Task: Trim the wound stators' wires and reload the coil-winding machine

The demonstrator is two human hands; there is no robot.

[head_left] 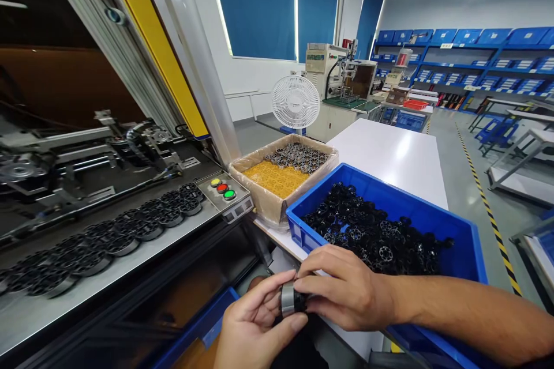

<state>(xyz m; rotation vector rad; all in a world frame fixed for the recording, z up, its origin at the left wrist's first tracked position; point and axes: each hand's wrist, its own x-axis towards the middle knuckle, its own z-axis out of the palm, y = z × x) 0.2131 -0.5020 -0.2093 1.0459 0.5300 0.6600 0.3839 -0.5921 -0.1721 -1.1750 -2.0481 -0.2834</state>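
Note:
My left hand is closed round a metal ring, with its thumb along the near side. Fingers of my right hand grip a black plastic part that sits against the ring's right side; how far it goes into the ring is hidden. Both hands meet just in front of a blue bin heaped with black plastic wheel-like parts. To the left, several rows of black round parts with metal rims lie on the machine's metal ledge.
A plastic-lined cardboard box with grey rings and a yellow layer stands behind the bin on a white table. Yellow, red and green buttons sit on the machine's control panel at left. A white fan stands beyond the box.

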